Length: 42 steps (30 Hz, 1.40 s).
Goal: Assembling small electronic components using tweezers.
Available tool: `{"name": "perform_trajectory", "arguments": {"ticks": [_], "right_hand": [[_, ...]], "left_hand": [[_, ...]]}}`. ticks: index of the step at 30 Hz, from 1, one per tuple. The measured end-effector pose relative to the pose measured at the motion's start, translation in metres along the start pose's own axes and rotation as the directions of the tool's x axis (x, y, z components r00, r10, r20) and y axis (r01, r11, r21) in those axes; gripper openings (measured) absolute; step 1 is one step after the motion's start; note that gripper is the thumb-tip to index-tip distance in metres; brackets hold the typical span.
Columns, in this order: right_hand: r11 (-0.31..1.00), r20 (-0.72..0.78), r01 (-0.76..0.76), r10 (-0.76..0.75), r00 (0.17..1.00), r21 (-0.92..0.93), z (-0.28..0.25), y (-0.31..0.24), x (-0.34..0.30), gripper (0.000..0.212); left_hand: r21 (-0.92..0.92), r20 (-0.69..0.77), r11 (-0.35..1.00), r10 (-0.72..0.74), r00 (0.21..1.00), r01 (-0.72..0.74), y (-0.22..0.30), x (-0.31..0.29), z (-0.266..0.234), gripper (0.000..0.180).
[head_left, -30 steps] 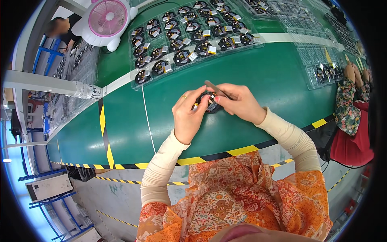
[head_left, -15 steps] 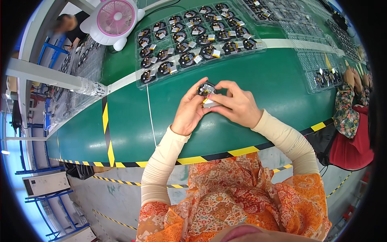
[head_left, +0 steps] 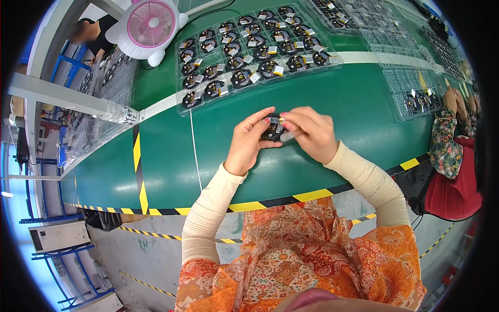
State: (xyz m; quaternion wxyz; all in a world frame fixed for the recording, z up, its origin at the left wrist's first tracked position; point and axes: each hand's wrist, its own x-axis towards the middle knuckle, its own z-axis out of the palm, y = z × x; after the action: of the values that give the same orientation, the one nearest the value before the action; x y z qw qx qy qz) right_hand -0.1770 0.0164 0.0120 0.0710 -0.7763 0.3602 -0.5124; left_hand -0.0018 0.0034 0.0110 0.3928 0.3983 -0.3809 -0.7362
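My left hand [head_left: 245, 141] holds a round black electronic module [head_left: 272, 130] by its edge, thumb on top and fingers beneath, above the green table. Its open face shows small circuit parts. At its right side my right hand [head_left: 315, 136] is closed, with thumb and fingertips pinching a small pale silver battery pouch [head_left: 287, 136]. That pouch is smeared by motion, and whether its wire still joins the module cannot be made out. Beyond my hands lies a clear plastic tray [head_left: 183, 108] with rows of similar black modules [head_left: 240, 78], many with silver-and-yellow pouches beside them.
A white fan with a pink grille [head_left: 152, 23] stands at the back left, beside a grey metal post [head_left: 62, 96]. More clear trays [head_left: 397, 112] sit at the right, near another person's hands [head_left: 455, 101]. Striped tape [head_left: 312, 194] lines the table's front edge. Another person [head_left: 96, 34] is at far left.
The module has turned and tilted in my left hand. My right hand has shifted slightly up, its fingers now on the pouch at the module's right side.
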Motion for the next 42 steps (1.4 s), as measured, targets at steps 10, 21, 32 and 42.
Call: {"name": "perform_trajectory", "arguments": {"ticks": [10,21,32,42], "right_hand": [[0.868,-0.040,-0.428,0.452,0.891,0.252,-0.004,0.020,0.007,0.017],[0.481,0.220,-0.540,0.572,0.790,0.690,-0.003,0.009,0.004,0.015],[0.622,0.236,-0.529,0.493,0.837,0.577,0.001,0.006,0.002,0.020],[0.966,0.104,-0.194,0.178,0.978,0.169,0.004,0.003,0.005,0.021]], "left_hand": [[-0.149,0.005,0.988,-0.027,1.000,0.027,-0.003,0.006,-0.005,0.035],[-0.140,-0.077,0.990,-0.015,0.997,0.004,-0.003,0.004,-0.002,0.028],[-0.121,-0.083,0.993,-0.006,0.997,-0.004,-0.005,0.005,-0.001,0.027],[-0.213,-0.039,0.977,-0.033,0.999,0.024,-0.005,0.005,-0.007,0.026]]}}
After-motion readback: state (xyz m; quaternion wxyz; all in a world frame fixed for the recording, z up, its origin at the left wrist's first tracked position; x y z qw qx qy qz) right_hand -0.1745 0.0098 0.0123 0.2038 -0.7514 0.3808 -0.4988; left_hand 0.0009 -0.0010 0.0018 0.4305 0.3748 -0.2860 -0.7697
